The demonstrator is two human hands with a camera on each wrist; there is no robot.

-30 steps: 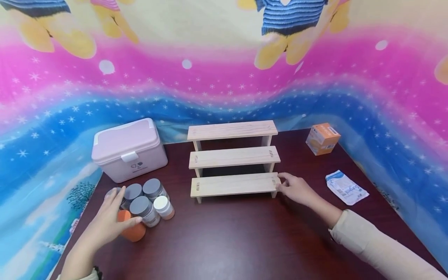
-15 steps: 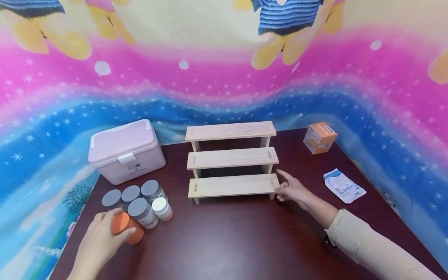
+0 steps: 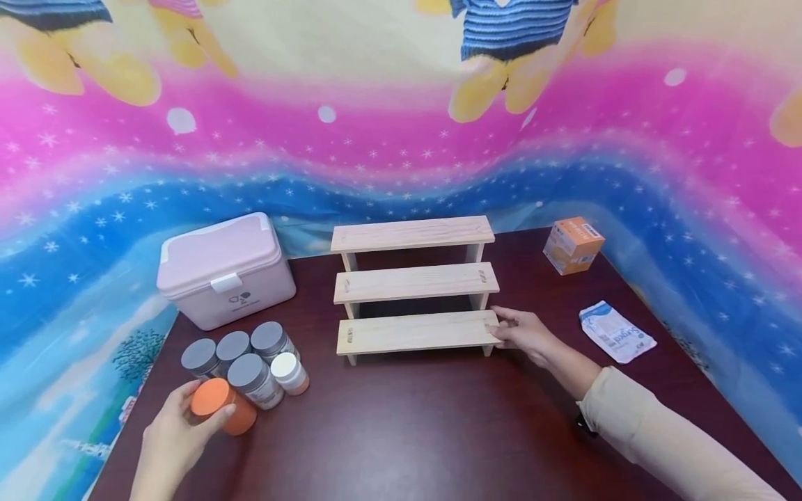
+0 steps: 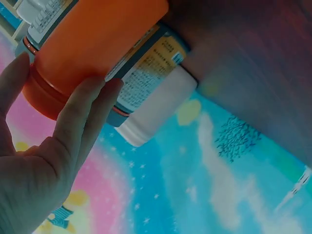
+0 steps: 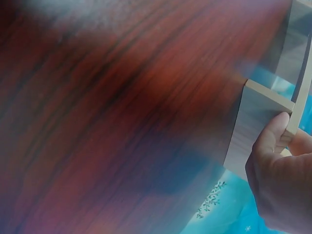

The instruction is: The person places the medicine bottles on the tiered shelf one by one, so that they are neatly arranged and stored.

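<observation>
My left hand [image 3: 170, 437] grips an orange bottle [image 3: 239, 416] near its orange lid, thumb on one side and fingers on the other. In the left wrist view, fingertips lie against the orange bottle [image 4: 100, 46]. Beside it on the table stand several grey-lidded jars [image 3: 249, 372] and one small white-lidded bottle [image 3: 289, 371]. My right hand [image 3: 528, 335] pinches the right end of the lowest board of a three-step wooden rack [image 3: 413, 332]. The right wrist view has the thumb of the right hand [image 5: 280, 180] at the board's underside, next to the rack's leg [image 5: 253, 117].
A pale pink lidded box [image 3: 228, 271] stands at the back left, behind the jars. At the right are an orange-and-white carton [image 3: 573, 245] and a flat white-and-blue packet [image 3: 617, 332]. Patterned cloth [image 3: 388, 125] hangs around the dark table [image 3: 401, 424].
My left hand has come down from above the jars and taken hold of the orange bottle. My right hand loosened at the lowest board's end, then pinched it again.
</observation>
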